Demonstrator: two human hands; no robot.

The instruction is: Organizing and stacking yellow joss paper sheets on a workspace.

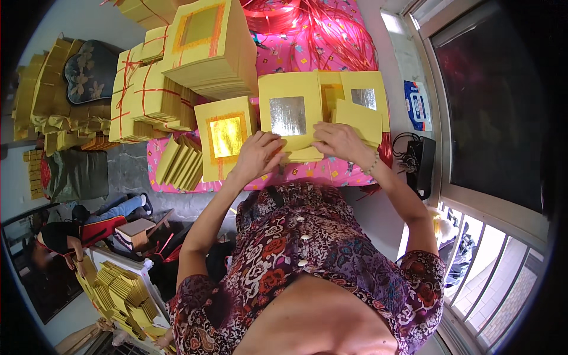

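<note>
Sheets of yellow paper (275, 86) lie in a stack right in front of the person, face up on a pink patterned cloth (307, 173). Their long axis runs away from the body, the short near edge turned toward the waist, and a silver square (287, 116) shines around the middle of the top sheet. Both hands meet that near edge. The left hand (260, 155) rests at its left corner, fingers bent and close together; the right hand (342, 142) comes in from the other side, its fingers reaching over the near right corner — whether either one pinches the paper or only presses on it, I cannot tell.

Just left of the stack sits a gold-squared stack (207, 127), its long axis also pointing away, the far end leaning a little left. On the right, a second silver-squared stack (378, 89) stands partly behind a plain yellow piece (361, 120). Farther off are a tall yellow stack (222, 71) and, beside it, bundles (155, 94) tied with red strips; more loose red strips (340, 29) spread over the far cloth.

At lower left, a co-worker (59, 236) in a dark top leans by more yellow piles (121, 296) — well apart from this work.
</note>
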